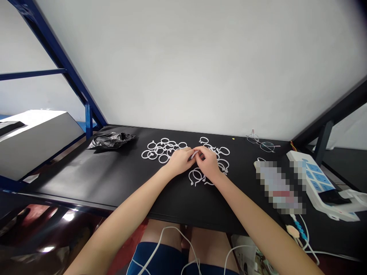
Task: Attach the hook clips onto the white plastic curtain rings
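Note:
My left hand [180, 160] and my right hand [208, 163] meet over the middle of the black table, their fingers pinched together on one white plastic ring [194, 155]. Most of that ring is hidden by the fingers. To the left of my left hand lies a cluster of white rings [159, 151], many of which look closed into full circles. Around and beneath my right hand are several more white rings [223, 165], some visibly open, with a gap and small clasp ends. One open ring [190, 173] lies just in front of my hands.
A crumpled black plastic bag [111, 141] rests on the table [114, 179] at the left. Eyeglasses [260, 143] lie at the back right. Further right are a blurred-out phone [278, 187] with a cable and a white power strip [318, 183]. White cables [172, 229] hang over my lap.

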Available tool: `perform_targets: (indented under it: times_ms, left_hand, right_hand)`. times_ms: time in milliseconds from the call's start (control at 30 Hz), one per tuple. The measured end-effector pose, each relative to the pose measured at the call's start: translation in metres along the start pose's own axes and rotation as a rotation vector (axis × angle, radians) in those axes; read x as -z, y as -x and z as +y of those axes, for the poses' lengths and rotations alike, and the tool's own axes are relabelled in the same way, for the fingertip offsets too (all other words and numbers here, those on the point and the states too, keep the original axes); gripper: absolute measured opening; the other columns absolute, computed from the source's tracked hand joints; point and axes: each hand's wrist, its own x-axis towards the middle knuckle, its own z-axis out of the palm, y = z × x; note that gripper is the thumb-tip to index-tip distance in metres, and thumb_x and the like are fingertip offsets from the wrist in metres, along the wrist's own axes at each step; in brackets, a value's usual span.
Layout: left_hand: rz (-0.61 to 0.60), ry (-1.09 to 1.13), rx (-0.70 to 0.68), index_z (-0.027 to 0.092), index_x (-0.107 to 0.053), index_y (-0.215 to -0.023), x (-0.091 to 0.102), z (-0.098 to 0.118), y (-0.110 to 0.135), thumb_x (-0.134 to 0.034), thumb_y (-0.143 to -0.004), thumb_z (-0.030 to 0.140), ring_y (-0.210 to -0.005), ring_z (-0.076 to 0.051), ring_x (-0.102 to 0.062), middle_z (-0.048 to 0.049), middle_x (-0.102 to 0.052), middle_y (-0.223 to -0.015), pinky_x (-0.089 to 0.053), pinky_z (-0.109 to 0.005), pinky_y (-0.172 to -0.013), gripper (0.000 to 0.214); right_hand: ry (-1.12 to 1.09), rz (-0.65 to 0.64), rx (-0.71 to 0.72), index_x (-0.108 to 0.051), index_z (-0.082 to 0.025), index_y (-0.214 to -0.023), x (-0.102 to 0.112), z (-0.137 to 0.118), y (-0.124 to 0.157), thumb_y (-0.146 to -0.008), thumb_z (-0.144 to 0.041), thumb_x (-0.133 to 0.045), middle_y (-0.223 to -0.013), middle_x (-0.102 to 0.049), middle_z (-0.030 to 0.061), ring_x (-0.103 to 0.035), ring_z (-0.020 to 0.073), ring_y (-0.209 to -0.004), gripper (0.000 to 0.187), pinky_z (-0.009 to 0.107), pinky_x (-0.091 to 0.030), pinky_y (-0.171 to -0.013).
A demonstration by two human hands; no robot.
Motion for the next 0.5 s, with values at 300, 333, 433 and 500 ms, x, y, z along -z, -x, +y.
perform_targets:
  times_ms: [300, 333, 433, 500]
  left_hand:
    - [-0.056, -0.048, 0.016, 0.017, -0.061, -0.083, 0.002, 0.0013, -0.0002, -0.048, -0.091, 0.028, -0.066, -0.013, -0.056, -0.0026, -0.062, -0.08, -0.037, -0.023, -0.058, 0.019]
    - [-0.064, -0.054, 0.017, 0.017, -0.061, -0.083, 0.0021, 0.0013, -0.0003, -0.048, -0.091, 0.028, -0.067, -0.013, -0.057, -0.0028, -0.062, -0.08, -0.037, -0.023, -0.059, 0.02]
    - [-0.086, -0.075, 0.013, 0.016, -0.062, -0.084, 0.0021, 0.0011, -0.0004, -0.047, -0.091, 0.029, -0.069, -0.015, -0.059, -0.0033, -0.063, -0.081, -0.039, -0.024, -0.06, 0.02]
    - [-0.098, -0.086, 0.007, 0.016, -0.062, -0.086, 0.0019, 0.001, -0.0002, -0.047, -0.091, 0.028, -0.071, -0.016, -0.06, -0.0037, -0.064, -0.082, -0.04, -0.024, -0.061, 0.02]
  right_hand:
    - [0.007, -0.04, -0.033, -0.064, -0.02, -0.088, 0.0001, 0.0009, -0.0001, -0.081, -0.008, -0.046, -0.084, -0.067, 0.0033, -0.062, 0.0161, -0.071, 0.022, 0.027, -0.051, -0.062]
    - [0.007, -0.047, -0.038, -0.064, -0.02, -0.088, 0.0, 0.0009, 0.0, -0.08, -0.008, -0.046, -0.084, -0.067, 0.0032, -0.062, 0.0162, -0.071, 0.023, 0.027, -0.051, -0.062]
    - [0.008, -0.066, -0.052, -0.064, -0.02, -0.088, -0.0005, 0.0012, 0.0004, -0.079, -0.007, -0.047, -0.084, -0.067, 0.0028, -0.061, 0.0158, -0.07, 0.023, 0.027, -0.051, -0.062]
    - [0.004, -0.077, -0.059, -0.063, -0.02, -0.088, -0.0008, 0.0017, 0.0005, -0.079, -0.007, -0.047, -0.083, -0.067, 0.0024, -0.061, 0.0154, -0.069, 0.023, 0.026, -0.05, -0.061]
